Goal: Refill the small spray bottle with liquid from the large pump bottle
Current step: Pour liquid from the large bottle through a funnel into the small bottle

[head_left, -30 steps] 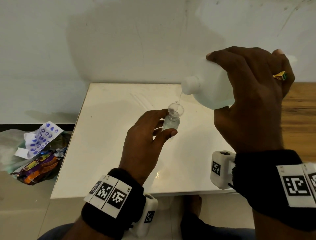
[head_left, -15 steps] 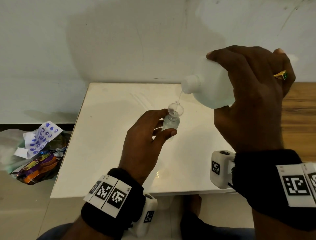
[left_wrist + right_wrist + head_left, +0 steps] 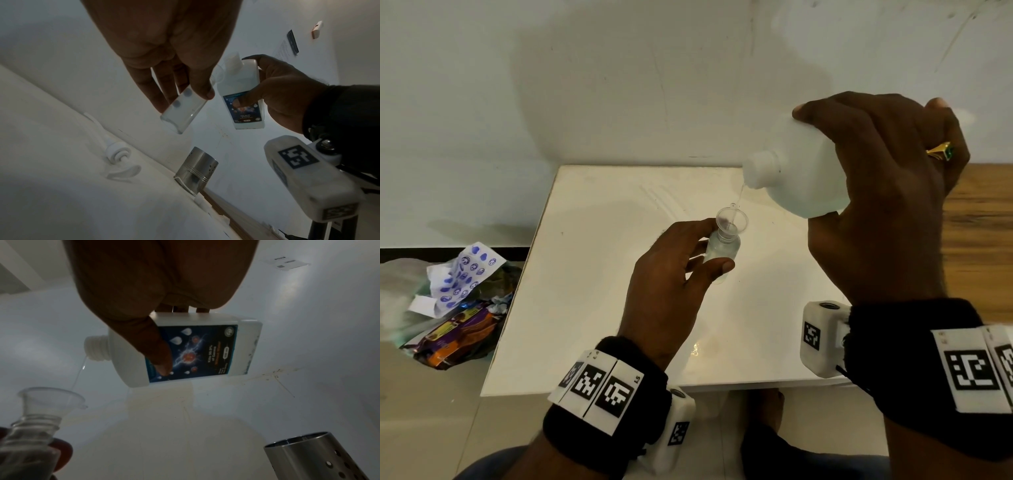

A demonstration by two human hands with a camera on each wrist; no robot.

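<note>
My left hand (image 3: 681, 274) pinches the small clear spray bottle (image 3: 722, 248) above the white table (image 3: 592, 308), thumb in front and fingers behind. A clear funnel (image 3: 731, 219) sits in its neck. My right hand (image 3: 887, 205) grips the large white bottle (image 3: 801, 171), tilted with its open neck down to the left. A thin stream of clear liquid (image 3: 739, 193) runs from the neck into the funnel. In the right wrist view the large bottle (image 3: 195, 352) shows a dark blue label, and the funnel (image 3: 51, 397) is at lower left. The left wrist view shows the small bottle (image 3: 183, 112) partly filled.
A white pump head (image 3: 117, 155) lies on the table, seen in the left wrist view. A perforated steel cup (image 3: 195, 170) stands near the table's right edge. Wrappers and a plastic bag (image 3: 448, 308) lie on the floor at left. A wooden surface (image 3: 979, 240) adjoins the table at right.
</note>
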